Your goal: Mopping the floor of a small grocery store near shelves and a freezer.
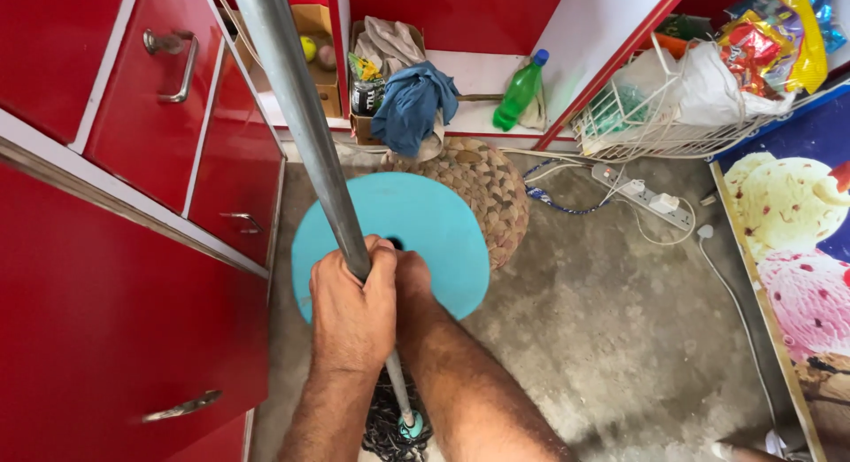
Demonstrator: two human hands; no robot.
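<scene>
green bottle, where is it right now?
Head view, upper middle: the green bottle lies tilted on the white shelf ledge, right of the blue cloth and left of the white wire basket.

Smooth metal pole, rough concrete floor

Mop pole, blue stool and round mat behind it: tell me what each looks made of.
Mop pole: likely metal, a dull grey sheen along a smooth tube, gripped by both hands. Blue stool: probably plastic, with an even matte colour and a moulded centre hole. Round mat: seemingly woven plant fibre, with tan plaited strands.
</scene>
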